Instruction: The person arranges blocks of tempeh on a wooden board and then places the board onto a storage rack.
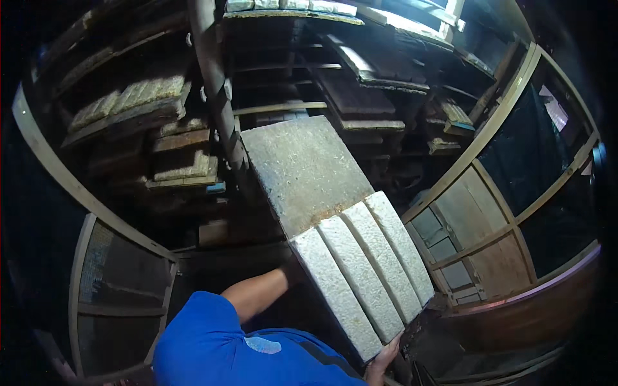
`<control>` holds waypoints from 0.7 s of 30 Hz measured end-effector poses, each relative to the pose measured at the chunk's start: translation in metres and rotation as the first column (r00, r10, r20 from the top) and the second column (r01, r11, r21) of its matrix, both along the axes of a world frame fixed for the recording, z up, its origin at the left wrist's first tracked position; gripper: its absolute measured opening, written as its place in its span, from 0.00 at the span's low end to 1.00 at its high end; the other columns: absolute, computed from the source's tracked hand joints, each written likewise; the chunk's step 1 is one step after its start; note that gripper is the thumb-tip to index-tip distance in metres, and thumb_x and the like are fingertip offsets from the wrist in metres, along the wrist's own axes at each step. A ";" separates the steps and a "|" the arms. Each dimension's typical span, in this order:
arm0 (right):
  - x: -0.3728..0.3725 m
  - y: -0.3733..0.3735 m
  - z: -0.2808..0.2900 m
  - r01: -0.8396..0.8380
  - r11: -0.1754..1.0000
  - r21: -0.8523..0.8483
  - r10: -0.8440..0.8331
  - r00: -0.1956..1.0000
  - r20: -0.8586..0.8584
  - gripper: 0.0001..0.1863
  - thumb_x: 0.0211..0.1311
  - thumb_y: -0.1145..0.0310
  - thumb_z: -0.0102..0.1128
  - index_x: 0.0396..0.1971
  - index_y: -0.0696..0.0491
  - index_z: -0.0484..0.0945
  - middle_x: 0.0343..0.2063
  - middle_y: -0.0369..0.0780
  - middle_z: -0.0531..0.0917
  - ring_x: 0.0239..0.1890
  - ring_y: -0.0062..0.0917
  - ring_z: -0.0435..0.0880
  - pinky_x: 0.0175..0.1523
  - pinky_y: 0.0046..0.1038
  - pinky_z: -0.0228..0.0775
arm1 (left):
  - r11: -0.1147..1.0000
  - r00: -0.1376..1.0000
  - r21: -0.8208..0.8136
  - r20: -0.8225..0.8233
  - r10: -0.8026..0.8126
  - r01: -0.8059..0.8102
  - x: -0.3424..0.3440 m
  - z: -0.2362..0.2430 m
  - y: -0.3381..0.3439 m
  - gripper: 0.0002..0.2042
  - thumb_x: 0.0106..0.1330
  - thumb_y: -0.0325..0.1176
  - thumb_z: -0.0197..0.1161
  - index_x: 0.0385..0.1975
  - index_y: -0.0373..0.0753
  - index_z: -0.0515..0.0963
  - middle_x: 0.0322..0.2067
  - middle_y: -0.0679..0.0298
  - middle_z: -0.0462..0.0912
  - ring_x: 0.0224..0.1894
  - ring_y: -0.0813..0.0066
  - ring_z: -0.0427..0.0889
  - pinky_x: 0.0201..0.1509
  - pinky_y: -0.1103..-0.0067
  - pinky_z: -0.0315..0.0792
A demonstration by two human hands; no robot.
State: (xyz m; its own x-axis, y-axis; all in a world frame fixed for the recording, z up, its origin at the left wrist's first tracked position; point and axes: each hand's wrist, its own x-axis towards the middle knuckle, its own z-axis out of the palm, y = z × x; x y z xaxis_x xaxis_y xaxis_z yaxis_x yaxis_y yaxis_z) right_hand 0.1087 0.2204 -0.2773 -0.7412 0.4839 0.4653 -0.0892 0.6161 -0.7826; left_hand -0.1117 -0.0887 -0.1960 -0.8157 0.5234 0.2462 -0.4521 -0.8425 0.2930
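Observation:
A long flat board (306,167) is held tilted in front of me, its far end bare and grey-brown with pale specks. On its near half several long white blocks (353,273) lie side by side, rough on top, with narrow gaps between them. My right hand (385,358) grips the board's near edge, fingers curled beside the blocks' ends. My left forearm (261,293) reaches up to the board's left side, where the left hand is hidden beneath it, so its fingers do not show.
Dark racks ahead carry boards of similar blocks (132,100), with more blocks (293,5) at the top. A post (215,77) stands left of the board's far end. Wooden door frames flank me, one at left (80,190) and one at right (476,151).

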 end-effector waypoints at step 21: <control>0.002 0.022 0.023 -0.209 0.742 -0.637 0.192 0.977 -0.097 0.30 0.77 0.54 0.35 0.62 0.67 0.63 0.59 0.48 0.72 0.58 0.33 0.73 0.63 0.29 0.63 | 0.989 0.988 -0.035 0.035 0.147 -0.146 0.028 0.018 0.013 0.25 0.75 0.50 0.42 0.61 0.39 0.70 0.58 0.56 0.75 0.56 0.55 0.76 0.63 0.61 0.68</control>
State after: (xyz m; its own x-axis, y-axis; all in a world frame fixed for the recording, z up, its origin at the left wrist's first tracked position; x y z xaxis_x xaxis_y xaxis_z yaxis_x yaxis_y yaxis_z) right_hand 0.1110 0.2427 -0.2542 -0.8486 0.5154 0.1191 -0.1763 -0.0633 -0.9823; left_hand -0.0834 -0.0761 -0.1777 -0.8927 0.4045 0.1988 -0.3356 -0.8909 0.3060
